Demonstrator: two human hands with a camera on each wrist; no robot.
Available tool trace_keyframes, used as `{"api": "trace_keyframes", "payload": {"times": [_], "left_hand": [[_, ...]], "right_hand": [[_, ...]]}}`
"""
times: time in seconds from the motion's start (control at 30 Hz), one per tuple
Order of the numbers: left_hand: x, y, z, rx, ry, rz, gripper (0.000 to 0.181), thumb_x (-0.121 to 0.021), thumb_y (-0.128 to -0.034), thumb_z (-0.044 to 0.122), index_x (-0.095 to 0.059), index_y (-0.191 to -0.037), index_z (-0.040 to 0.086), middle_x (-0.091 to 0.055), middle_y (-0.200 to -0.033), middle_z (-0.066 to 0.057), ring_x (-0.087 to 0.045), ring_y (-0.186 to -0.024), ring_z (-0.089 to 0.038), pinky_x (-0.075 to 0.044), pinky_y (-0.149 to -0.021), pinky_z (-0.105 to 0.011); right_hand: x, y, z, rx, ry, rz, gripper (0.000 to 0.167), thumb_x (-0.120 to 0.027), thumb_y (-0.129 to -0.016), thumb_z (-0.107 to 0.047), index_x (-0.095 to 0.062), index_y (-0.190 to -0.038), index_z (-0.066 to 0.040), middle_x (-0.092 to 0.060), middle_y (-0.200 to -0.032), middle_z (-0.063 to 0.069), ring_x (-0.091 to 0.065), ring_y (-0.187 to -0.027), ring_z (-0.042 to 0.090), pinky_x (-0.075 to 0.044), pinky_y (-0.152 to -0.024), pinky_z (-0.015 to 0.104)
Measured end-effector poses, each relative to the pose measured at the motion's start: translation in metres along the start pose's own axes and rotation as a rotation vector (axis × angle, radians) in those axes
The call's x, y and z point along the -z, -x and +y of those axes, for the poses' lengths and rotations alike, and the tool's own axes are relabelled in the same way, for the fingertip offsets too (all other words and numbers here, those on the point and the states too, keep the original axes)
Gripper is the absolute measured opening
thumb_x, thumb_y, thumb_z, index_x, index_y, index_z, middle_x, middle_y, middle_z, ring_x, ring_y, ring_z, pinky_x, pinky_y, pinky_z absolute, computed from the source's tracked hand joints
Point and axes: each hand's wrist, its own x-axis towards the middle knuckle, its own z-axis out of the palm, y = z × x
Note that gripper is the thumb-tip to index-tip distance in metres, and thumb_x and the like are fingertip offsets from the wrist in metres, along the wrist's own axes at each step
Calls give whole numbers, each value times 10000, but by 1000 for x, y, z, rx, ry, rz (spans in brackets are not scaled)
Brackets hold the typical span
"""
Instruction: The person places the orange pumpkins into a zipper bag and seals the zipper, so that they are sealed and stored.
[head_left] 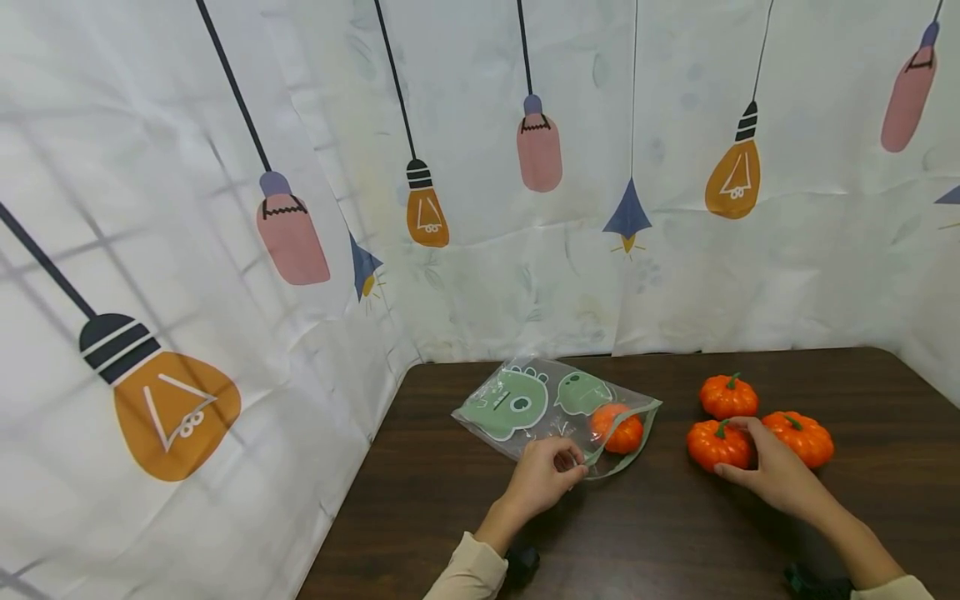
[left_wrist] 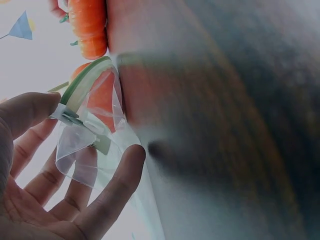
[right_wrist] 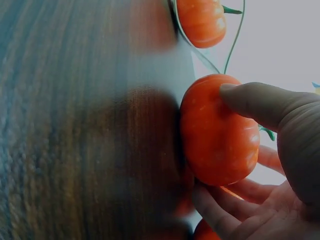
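Table (head_left: 408, 475) — left hand (head_left: 542, 477) pinches bag (head_left: 517, 404), right hand (head_left: 776, 473) widely cups pumpkin (head_left: 711, 447)

4 pumpkins (head_left: 718, 448) tot., 1 clr bag (head_left: 553, 421), 2 hands (head_left: 542, 473), 1 tbl (head_left: 637, 542), 3 bulb prints (head_left: 733, 179)

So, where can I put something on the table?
The table has bare patches left of the bag, right of the three loose pumpkins, and between the left hand and right hand. It's crowded around those pumpkins, where the right hand grips one, and at the bag, where the left hand pinches its edge.
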Motion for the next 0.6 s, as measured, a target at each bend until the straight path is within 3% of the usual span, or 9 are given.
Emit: {"api": "trace_keyframes", "payload": {"times": [0.27, 0.6], "left_hand": [[0, 0, -1, 17, 23, -9, 76, -785, -882, 149, -720, -865, 183, -697, -783, 59, -558, -690, 46, -479, -653, -141], [2, 0, 1, 30, 35, -15, 67, -781, -888, 149, -723, -871, 177, -711, -796, 46, -580, -697, 22, -482, -658, -143]], "right_hand": [[-3, 2, 4, -3, -17, -11, 782, -789, -893, -370, -353, -1423, 5, -522, -1361, 401, -517, -1198, 620, -427, -897, 692], [-6, 2, 3, 31, -30, 10, 748, -809, -878, -334, -379, -1399, -11, -553, -1339, 368, -537, -1200, 585, -433, -904, 664]]}}
